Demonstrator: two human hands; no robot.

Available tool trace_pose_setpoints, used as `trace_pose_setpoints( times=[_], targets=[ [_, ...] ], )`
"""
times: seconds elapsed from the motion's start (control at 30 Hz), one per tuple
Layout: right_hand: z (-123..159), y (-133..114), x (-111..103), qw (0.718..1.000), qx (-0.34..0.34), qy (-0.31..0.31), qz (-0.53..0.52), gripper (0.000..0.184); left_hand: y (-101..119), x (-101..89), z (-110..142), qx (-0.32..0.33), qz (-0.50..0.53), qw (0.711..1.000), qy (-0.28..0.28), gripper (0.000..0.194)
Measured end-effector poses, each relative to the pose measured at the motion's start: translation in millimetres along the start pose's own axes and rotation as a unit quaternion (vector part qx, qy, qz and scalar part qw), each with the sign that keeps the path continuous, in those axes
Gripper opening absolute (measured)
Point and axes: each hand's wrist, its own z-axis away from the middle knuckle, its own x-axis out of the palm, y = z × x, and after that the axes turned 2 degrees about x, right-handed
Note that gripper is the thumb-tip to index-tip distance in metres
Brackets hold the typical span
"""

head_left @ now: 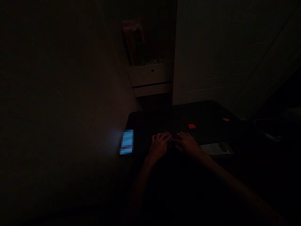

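In the dim light, a small purple lump (167, 135) lies between my two hands, low over the black table (152, 121). It is partly covered by fingers, and its exact kind is too dark to make out. My left hand (159, 145) has its bent fingers closed on the lump's left side. From the right, my right hand (187, 143) reaches in with curled fingers, the tips pinched at the lump's edge. Beyond the right hand lies a bright orange-red piece (191, 126) with an uneven outline.
A second small orange piece (225, 119) rests farther right. A printed sheet (217, 148) lies beside my right forearm. At the table's left edge by the wall glows a lit, blurred screen (127, 142). Behind stands a drawer unit (151, 77); a round rim (265, 133) shows at right.
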Motion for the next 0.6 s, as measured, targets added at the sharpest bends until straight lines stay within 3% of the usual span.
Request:
trace_pose_setpoints(
  times=[0.17, 0.33, 0.47, 0.6],
  targets=[
    [-1, 2, 0, 1.000, -0.018, -0.008, 0.003, 0.030, 0, 1.2, -3, -0.030, 0.042, 0.998, 0.021, 0.040],
    [4, 14, 17, 0.993, -0.017, 0.044, -0.105, 0.033, -1, 6.3, -10, -0.092, 0.108, 0.988, 0.062, 0.023],
    [10, 11, 34, 0.981, 0.021, 0.124, -0.148, 0.036, 1, 6.8, -16, -0.127, 0.133, 0.980, 0.076, 0.022],
    [5, -3, 35, 0.979, 0.087, 0.138, -0.125, 0.033, 1, 5.4, -18, -0.137, 0.130, 0.979, 0.081, 0.020]
  ],
)
